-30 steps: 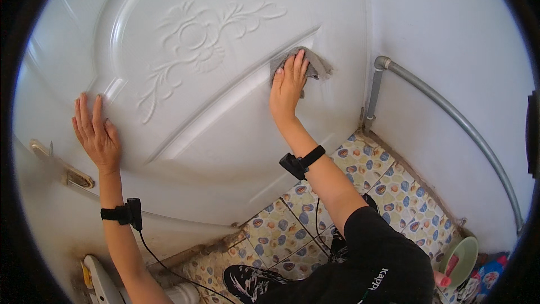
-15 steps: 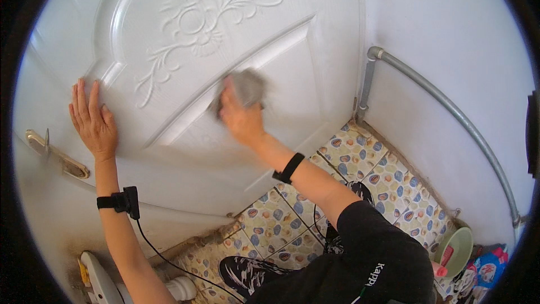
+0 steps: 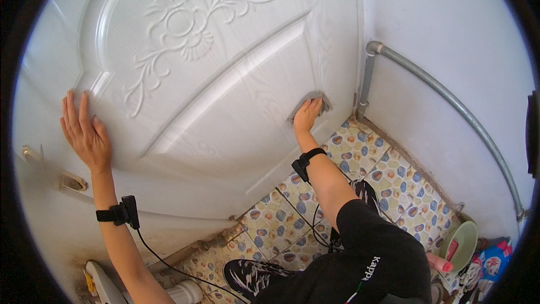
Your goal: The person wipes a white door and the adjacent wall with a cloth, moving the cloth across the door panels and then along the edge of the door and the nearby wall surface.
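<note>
A white panelled door (image 3: 225, 118) with a raised flower ornament (image 3: 181, 22) fills the upper left. My right hand (image 3: 306, 115) presses a grey cloth (image 3: 322, 101) against the lower panel, near the door's right side. The cloth is bunched under the palm, and part of it sticks out past the fingers. My left hand (image 3: 87, 138) lies flat on the door farther left, fingers stretched out, above the metal door handle plate (image 3: 73, 181). It holds nothing. Both wrists wear black straps with small boxes.
A grey pipe (image 3: 450, 93) runs along the right wall. Patterned tiles (image 3: 275, 222) cover the floor around my shoes (image 3: 261, 276). At lower right stands a pale green basin (image 3: 464, 242) beside a blue package (image 3: 495, 262). A white toilet (image 3: 101, 281) shows at lower left.
My right hand has wiped the cloth from the panel's middle toward the right and down. My left hand stays flat on the door; the view has shifted slightly.
</note>
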The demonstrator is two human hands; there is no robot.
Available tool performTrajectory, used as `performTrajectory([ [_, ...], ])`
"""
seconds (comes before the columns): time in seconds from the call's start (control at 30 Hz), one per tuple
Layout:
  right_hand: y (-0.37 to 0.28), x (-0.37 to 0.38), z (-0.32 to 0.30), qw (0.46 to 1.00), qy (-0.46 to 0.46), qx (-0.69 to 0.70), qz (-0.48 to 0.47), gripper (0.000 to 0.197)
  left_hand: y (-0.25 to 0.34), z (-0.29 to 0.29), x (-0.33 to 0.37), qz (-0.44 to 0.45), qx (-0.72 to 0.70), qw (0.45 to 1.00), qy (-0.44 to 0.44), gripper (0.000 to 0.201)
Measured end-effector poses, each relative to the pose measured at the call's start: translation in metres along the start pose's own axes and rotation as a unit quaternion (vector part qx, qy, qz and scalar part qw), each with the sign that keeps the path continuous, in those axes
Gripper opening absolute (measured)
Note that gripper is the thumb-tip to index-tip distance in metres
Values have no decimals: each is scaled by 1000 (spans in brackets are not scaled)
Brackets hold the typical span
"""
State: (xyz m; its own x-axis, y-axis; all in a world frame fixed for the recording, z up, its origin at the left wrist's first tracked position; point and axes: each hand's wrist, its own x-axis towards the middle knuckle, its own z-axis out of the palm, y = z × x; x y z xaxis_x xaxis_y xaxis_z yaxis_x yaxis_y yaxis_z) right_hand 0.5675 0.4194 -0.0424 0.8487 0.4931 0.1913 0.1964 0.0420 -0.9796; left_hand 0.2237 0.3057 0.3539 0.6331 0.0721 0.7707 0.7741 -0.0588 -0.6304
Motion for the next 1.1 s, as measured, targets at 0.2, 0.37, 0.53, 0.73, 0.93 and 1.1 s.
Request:
performTrajectory([
  [0.2,-33,12,4,999,-3,12,-32,52,1,8,-3,-14,15,1000,-8,45],
  [0.37,-170,48,-9,956,-10,48,-289,48,-1,6,-7,-10,22,1000,-15,46],
  [0.53,-237,129,-22,941,53,44,-331,50,-2,4,-6,3,23,1000,-18,48],
  [0.73,-142,184,-23,990,59,33,-125,54,-3,3,-7,8,30,999,-21,47],
  [0.93,-32,151,-10,997,67,40,-3,55,1,3,-3,19,47,998,-22,45],
  [1.1,-41,119,3,997,51,-30,51,55,8,10,-1,19,40,999,-18,45],
])
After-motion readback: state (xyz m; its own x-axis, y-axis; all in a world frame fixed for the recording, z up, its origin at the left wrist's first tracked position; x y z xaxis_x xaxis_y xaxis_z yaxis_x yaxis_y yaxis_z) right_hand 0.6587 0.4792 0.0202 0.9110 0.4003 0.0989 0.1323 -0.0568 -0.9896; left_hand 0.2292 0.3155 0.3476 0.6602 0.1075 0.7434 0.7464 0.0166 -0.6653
